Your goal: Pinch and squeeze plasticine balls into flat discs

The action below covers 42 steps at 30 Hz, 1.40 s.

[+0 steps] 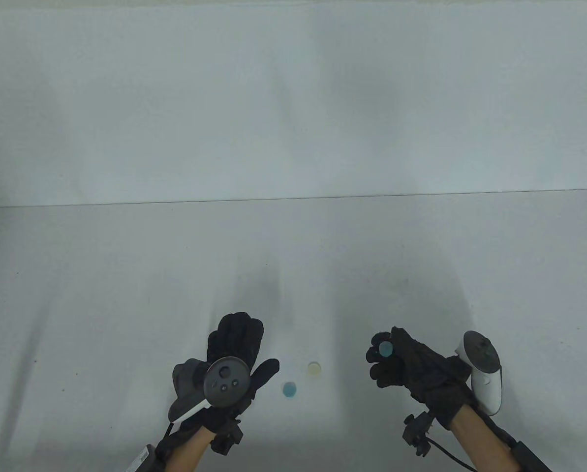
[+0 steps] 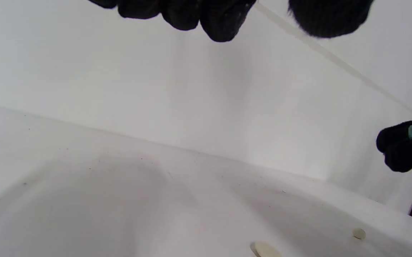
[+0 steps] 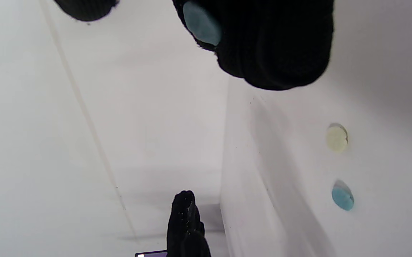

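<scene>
Nearest the table camera, at about five o'clock in its view, we see the right hand (image 1: pixel 411 366) in its black knit glove, with a white and dark-grey tracker (image 1: pixel 482 376) strapped behind it. Its fingers are curled inward and pinch a pale blue plasticine piece (image 1: pixel 386 348), already squashed to a rounded, matte slab. In the right wrist view that same piece (image 3: pixel 201 22) sits pressed against the woven fingertips (image 3: pixel 274 46) at twelve o'clock, smooth against the coarse fabric.

At about seven o'clock in the table view we find the left hand (image 1: pixel 236 356), palm down and spread flat, fingers straight and thumb out to the side, holding nothing. A round grey tracker disc (image 1: pixel 227 381) with small buttons covers its back. We cannot tell whether the palm touches the surface.

Between the two hands, two flattened discs lie on the white table (image 1: pixel 126 275). We see a blue disc (image 1: pixel 290 389) just beside the left thumb, and a pale yellow disc (image 1: pixel 314 368) near it, toward one o'clock of the blue one. Both are thin, round and dull-surfaced, apart from each other. From the right wrist view they look slightly oval, yellow (image 3: pixel 337 138) and blue (image 3: pixel 342 195).

Behind the table's rounded far edge, a plain white backdrop (image 1: pixel 293 98) rises, faintly creased.
</scene>
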Each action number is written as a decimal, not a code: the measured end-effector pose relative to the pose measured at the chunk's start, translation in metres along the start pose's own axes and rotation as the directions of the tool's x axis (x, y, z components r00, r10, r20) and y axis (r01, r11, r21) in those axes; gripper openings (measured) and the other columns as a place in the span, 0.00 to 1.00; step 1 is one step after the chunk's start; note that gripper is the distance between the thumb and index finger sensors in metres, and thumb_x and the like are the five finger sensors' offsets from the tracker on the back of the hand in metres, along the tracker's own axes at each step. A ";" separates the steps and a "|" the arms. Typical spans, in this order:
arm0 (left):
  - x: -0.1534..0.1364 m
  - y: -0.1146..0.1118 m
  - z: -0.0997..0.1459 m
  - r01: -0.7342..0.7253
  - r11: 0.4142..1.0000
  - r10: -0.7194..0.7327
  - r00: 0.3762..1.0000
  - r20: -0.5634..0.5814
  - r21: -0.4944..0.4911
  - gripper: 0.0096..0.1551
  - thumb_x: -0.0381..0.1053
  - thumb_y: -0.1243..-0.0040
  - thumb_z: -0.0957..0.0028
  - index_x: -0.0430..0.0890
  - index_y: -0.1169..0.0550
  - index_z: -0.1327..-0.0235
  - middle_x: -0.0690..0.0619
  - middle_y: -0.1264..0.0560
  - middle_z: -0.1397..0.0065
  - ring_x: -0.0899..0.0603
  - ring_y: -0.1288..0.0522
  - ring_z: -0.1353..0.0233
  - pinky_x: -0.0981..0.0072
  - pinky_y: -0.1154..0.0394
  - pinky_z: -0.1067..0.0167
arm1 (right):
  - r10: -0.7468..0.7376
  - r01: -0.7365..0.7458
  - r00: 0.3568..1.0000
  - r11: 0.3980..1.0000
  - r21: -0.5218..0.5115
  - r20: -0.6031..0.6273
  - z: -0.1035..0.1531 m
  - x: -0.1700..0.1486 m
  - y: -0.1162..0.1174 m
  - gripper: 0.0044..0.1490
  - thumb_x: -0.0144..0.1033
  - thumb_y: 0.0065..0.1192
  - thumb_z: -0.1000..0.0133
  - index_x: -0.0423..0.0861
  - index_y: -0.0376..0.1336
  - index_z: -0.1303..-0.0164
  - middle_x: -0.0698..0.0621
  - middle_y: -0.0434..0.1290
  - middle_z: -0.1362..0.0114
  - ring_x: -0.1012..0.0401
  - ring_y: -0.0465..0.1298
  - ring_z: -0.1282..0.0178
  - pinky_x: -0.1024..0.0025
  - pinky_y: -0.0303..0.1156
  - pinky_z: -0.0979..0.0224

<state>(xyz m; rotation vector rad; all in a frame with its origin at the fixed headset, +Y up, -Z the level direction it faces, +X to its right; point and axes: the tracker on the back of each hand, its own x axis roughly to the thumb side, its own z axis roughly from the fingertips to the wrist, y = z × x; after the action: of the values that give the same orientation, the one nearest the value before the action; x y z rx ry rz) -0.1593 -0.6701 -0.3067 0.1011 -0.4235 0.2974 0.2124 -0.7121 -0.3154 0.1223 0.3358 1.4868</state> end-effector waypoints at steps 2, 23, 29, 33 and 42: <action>-0.001 0.000 0.000 -0.001 1.000 0.001 1.000 -0.002 0.002 0.48 0.62 0.51 0.42 0.35 0.42 0.17 0.31 0.50 0.16 0.22 0.52 0.18 0.32 0.50 0.27 | 0.061 -0.061 0.998 0.998 -0.031 -0.004 0.000 0.001 0.000 0.51 0.67 0.47 0.38 0.32 0.63 0.29 0.35 0.77 0.35 0.45 0.82 0.46 0.63 0.84 0.46; 0.000 0.001 0.000 0.003 1.000 -0.003 1.000 0.001 0.002 0.48 0.62 0.51 0.42 0.35 0.42 0.17 0.31 0.50 0.16 0.22 0.52 0.18 0.32 0.50 0.27 | 0.046 -0.046 0.999 0.999 -0.023 0.010 0.002 0.005 0.002 0.43 0.59 0.50 0.36 0.33 0.66 0.33 0.39 0.81 0.41 0.50 0.86 0.51 0.69 0.86 0.53; 0.001 0.001 0.000 0.004 1.000 -0.004 1.000 0.000 -0.004 0.48 0.62 0.51 0.42 0.35 0.42 0.17 0.31 0.50 0.16 0.22 0.51 0.18 0.32 0.50 0.27 | 0.006 -0.006 1.000 1.000 0.012 0.026 0.000 0.006 0.003 0.27 0.43 0.56 0.35 0.36 0.68 0.38 0.44 0.83 0.47 0.55 0.87 0.55 0.73 0.87 0.56; 0.000 0.000 0.000 0.004 1.000 -0.004 1.000 0.001 -0.009 0.48 0.62 0.51 0.42 0.35 0.42 0.17 0.31 0.50 0.16 0.22 0.51 0.18 0.32 0.49 0.27 | 0.036 -0.037 0.996 0.999 0.005 0.076 0.001 0.011 0.005 0.26 0.40 0.56 0.36 0.35 0.67 0.37 0.46 0.84 0.50 0.58 0.88 0.57 0.76 0.88 0.58; 0.001 0.000 0.000 0.002 1.000 -0.002 1.000 0.003 -0.003 0.48 0.62 0.51 0.42 0.35 0.42 0.17 0.31 0.50 0.16 0.22 0.52 0.18 0.32 0.50 0.27 | 0.025 -0.024 0.998 1.000 -0.020 0.057 0.001 0.007 0.003 0.36 0.49 0.45 0.32 0.32 0.61 0.28 0.38 0.78 0.37 0.49 0.84 0.46 0.66 0.85 0.46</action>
<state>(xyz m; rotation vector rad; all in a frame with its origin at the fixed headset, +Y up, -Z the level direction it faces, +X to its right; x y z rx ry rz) -0.1586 -0.6694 -0.3066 0.0993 -0.4262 0.2945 0.2102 -0.7052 -0.3142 0.1534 0.2744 1.5073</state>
